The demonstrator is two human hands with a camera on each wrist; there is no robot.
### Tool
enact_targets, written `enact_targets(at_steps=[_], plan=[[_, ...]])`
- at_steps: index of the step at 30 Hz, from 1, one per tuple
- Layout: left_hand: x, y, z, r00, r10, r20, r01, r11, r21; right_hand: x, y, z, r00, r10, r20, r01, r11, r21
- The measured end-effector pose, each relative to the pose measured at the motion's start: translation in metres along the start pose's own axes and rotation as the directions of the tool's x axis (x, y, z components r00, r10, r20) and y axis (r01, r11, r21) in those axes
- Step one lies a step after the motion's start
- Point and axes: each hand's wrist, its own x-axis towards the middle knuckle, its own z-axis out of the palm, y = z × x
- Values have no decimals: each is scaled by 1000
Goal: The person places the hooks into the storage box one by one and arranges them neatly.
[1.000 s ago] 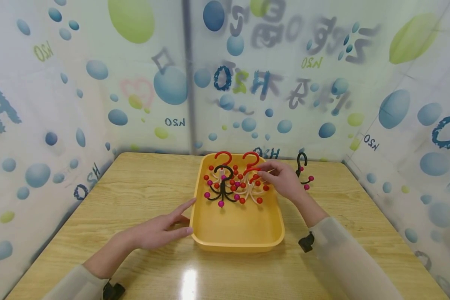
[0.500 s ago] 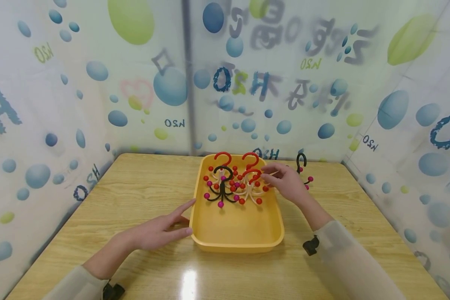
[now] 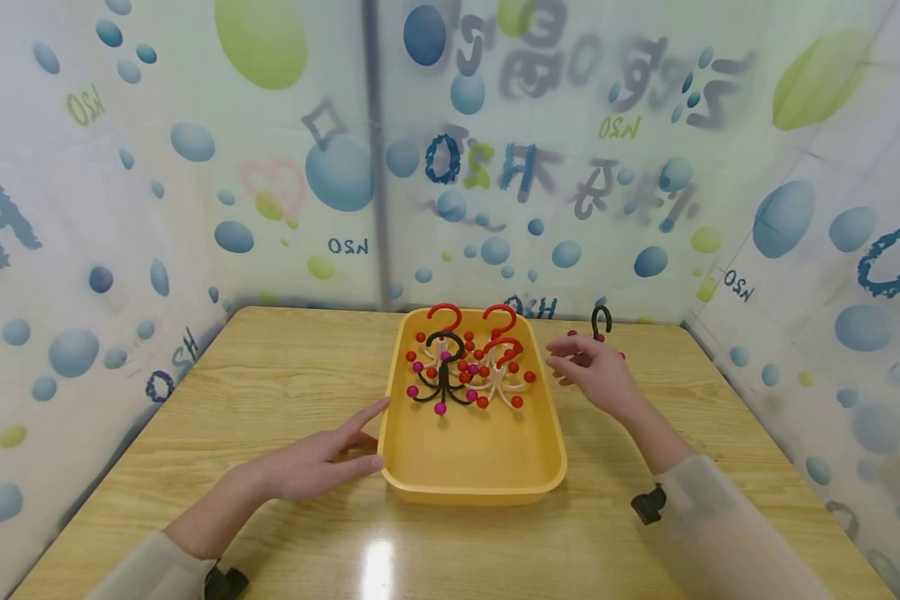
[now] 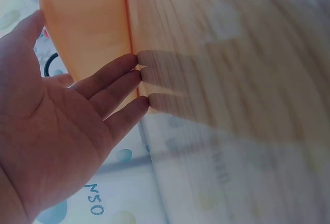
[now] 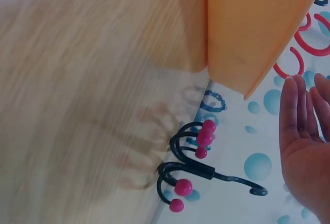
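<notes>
My left hand [image 3: 318, 462] touches the left side of a yellow tray [image 3: 472, 462], thumb at the rim and fingertips low against its outer wall in the left wrist view. Several octopus-like hooks with ball-tipped legs stand in the tray's far half. Nearest are one black hook with magenta balls [image 3: 444, 382] and one with a red top, pale legs and red balls [image 3: 499, 377]. My right hand [image 3: 598, 377] hovers just right of the tray with loosely bent fingers and holds nothing. Behind it, another black hook [image 5: 201, 169] stands on the table, partly hidden in the head view.
The wooden table [image 3: 285, 367] meets patterned curtain walls [image 3: 270, 167] at the back and both sides. Each wrist wears a small black device, such as the right one [image 3: 648, 503].
My right hand has drawn away from the front red-topped hook, moving right over the tray's rim toward the black hook on the table. The left hand stays at the tray.
</notes>
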Motion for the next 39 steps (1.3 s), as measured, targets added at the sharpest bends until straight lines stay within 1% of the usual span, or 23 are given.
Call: enact_targets(at_steps=[9,13,15,19,21,26,28,32,39], plan=[[0,-2,-1,1000,-1,-1,1,1000,4,-10,20,-20,1000,7,-1,-7,1000,10],[0,-2,-1,1000,1,1,-1,1000,-1,-10,28,-33,1000,16,-25,-15,1000,7],[0,-2,-1,1000,2,1,-2,1000,-4,-8,32,-39,999,21,-46,-22,1000,-10],[0,-2,-1,1000,1,2,-1,1000,-9,-2,38,-54,995,43,-86,-48,998,-51],[0,-2,-1,1000,2,3,-2,1000,-9,2,40,-61,993,47,-107,-53,997,-54],[0,-2,-2,1000,-2,5,2,1000,-3,12,44,-77,988,11,-155,-14,1000,-20],[1,-3,-2,1000,-2,5,2,1000,1,17,46,-81,987,3,-163,-4,1000,-6],[1,-3,-2,1000,3,1,-3,1000,11,28,48,-84,987,22,-159,-24,1000,-11],[1,-3,-1,1000,6,5,-6,1000,2,41,55,-83,994,14,-111,-23,997,-79]])
